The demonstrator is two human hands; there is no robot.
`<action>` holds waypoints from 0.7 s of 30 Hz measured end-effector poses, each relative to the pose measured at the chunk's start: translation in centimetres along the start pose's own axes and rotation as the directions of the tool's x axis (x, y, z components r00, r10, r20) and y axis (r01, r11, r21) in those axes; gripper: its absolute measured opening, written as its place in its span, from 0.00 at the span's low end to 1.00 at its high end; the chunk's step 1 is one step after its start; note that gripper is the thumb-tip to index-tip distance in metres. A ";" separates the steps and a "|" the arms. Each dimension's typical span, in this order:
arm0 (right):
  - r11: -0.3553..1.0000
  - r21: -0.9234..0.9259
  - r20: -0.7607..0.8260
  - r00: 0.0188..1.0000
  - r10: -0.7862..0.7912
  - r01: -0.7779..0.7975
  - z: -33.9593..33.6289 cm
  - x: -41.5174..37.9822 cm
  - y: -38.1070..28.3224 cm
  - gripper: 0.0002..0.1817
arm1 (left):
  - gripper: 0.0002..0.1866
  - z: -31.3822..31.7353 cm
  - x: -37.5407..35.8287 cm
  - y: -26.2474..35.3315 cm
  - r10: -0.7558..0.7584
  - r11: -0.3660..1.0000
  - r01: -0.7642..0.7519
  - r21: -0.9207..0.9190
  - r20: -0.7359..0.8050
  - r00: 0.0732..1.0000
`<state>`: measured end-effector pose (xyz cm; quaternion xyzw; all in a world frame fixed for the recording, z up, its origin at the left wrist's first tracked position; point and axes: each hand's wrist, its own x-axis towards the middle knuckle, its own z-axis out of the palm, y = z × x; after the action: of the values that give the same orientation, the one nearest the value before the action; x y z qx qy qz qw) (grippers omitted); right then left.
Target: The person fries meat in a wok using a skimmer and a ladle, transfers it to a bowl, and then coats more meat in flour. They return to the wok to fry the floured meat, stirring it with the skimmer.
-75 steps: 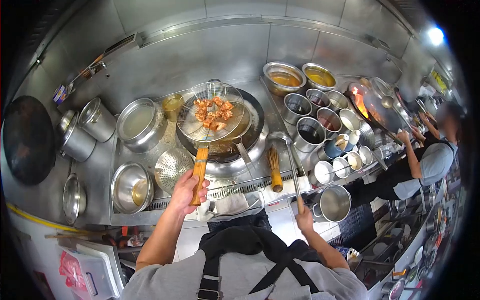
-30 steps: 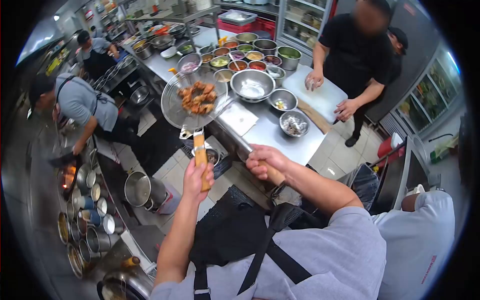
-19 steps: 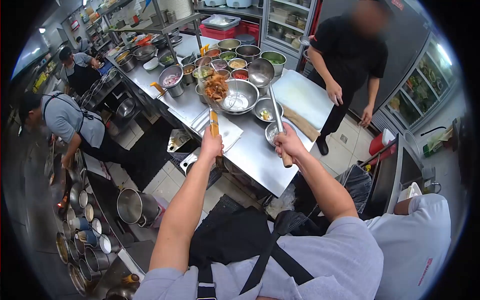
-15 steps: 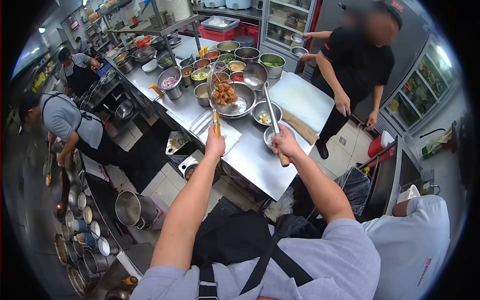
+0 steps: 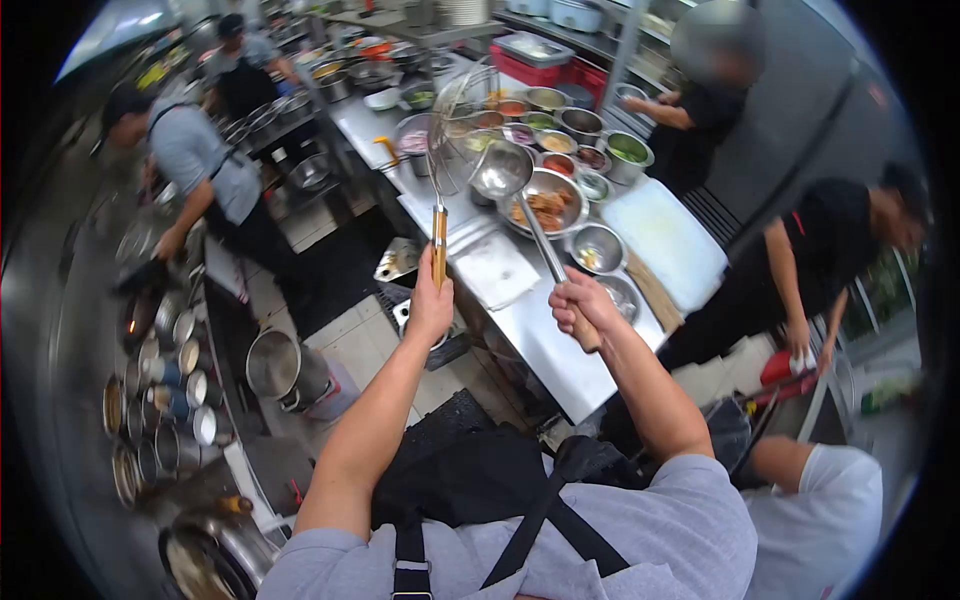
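Wire mesh of the skimmer point(image 5: 462, 125) stands tipped up and bare above the prep table point(image 5: 545, 335), its wooden handle clamped in my left hand point(image 5: 431, 305). My right hand point(image 5: 580, 308) grips the steel ladle point(image 5: 502, 172), whose cup hangs beside the bowl point(image 5: 546, 202) of browned fried pieces.

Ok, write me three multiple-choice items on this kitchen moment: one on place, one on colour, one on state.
1. Where does the fried food lie?
A. in the wire skimmer
B. in the steel bowl
C. on the cutting board

2. What colour is the cutting board?
A. white
B. green
C. red

3. How is the wire skimmer?
A. full
B. lying on the counter
C. empty, held up

Key: 1 B, the pieces sit in the steel bowl; 2 A, the board looks white; 3 C, the left hand grips its wooden handle while the right hand holds the ladle.
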<state>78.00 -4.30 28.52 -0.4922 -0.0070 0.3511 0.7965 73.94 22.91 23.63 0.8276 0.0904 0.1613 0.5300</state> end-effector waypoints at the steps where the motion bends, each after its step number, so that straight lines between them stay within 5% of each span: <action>1: 0.999 0.027 0.110 0.993 0.042 -0.045 0.8 0.8 0.7 0.12 | 0.35 -1.4 -1.0 -1.8 0.112 0.993 -0.110 0.041 -0.072 0.991; 3: 0.988 0.059 0.178 0.976 0.127 -0.140 4.3 1.3 2.3 0.18 | 0.35 -5.6 -4.1 -3.7 0.015 0.999 -0.019 -0.044 -0.105 0.994; 4: 0.981 0.041 0.210 0.961 0.179 -0.191 6.1 1.5 3.0 0.22 | 0.35 -7.4 -5.8 -6.4 0.143 0.988 -0.125 0.095 -0.215 0.966; 6: 0.956 -0.014 0.308 0.909 0.282 -0.292 9.2 2.1 4.3 0.30 | 0.35 -12.0 -10.6 -10.6 0.072 0.993 -0.039 0.111 -0.314 0.947; 8: 0.920 -0.070 0.434 0.819 0.375 -0.385 12.7 3.0 5.8 0.23 | 0.35 -16.6 -15.1 -11.7 0.002 0.993 0.046 0.110 -0.402 0.916; 9: 0.897 -0.118 0.483 0.765 0.426 -0.425 14.7 3.4 6.6 0.21 | 0.35 -18.9 -17.6 -10.5 -0.147 0.986 0.098 -0.133 -0.437 0.887; 10: 0.881 -0.160 0.527 0.717 0.457 -0.444 17.1 3.4 7.3 0.17 | 0.36 -21.1 -20.0 -9.2 -0.288 0.921 0.120 -0.370 -0.443 0.849; 14: 0.786 -0.347 0.531 0.584 0.614 -0.511 26.7 3.5 12.2 0.16 | 0.35 -28.2 -29.9 -6.7 -0.384 0.892 0.089 -0.443 -0.639 0.666; 18: 0.677 -0.496 0.653 0.279 0.704 -0.544 36.1 2.8 19.0 0.19 | 0.37 -33.3 -40.7 -5.7 -0.437 0.880 0.021 -0.475 -0.790 0.430; 21: 0.610 -0.603 0.642 0.140 0.753 -0.515 43.2 0.7 24.5 0.23 | 0.37 -36.3 -48.7 -5.4 -0.409 0.907 0.024 -0.420 -0.866 0.288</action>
<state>49.58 36.37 31.21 -0.2899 -0.2355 0.8453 0.3822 15.49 40.38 24.38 0.4561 0.4660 0.5490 0.5229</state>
